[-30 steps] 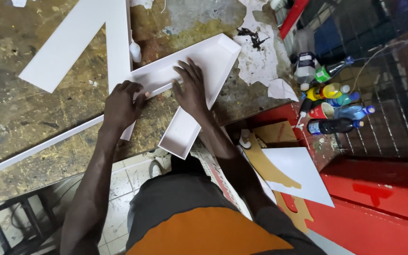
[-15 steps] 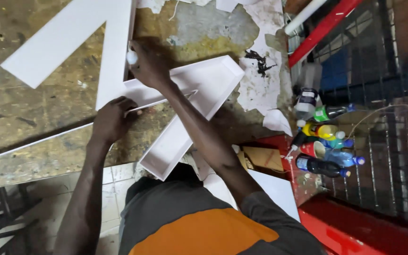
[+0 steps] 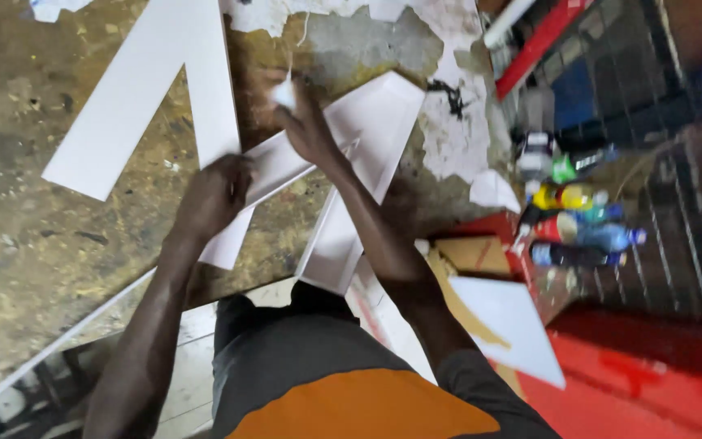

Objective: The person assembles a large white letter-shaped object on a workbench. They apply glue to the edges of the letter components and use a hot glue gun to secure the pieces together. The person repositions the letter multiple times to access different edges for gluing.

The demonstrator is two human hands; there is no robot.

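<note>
While the left hand (image 3: 214, 195) presses flat on the white tray-like letter (image 3: 371, 154), the right hand (image 3: 306, 122) pinches a small white piece (image 3: 284, 95) near the counter's (image 3: 34, 244) far edge.

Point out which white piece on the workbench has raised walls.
The white tray under the right hand: its raised rim forms an angled channel. The white boards left of it lie flat, without walls.

Coloured bottles (image 3: 572, 223) cluster beside a red metal frame (image 3: 539, 46), cardboard (image 3: 474, 254) nearby.
</note>
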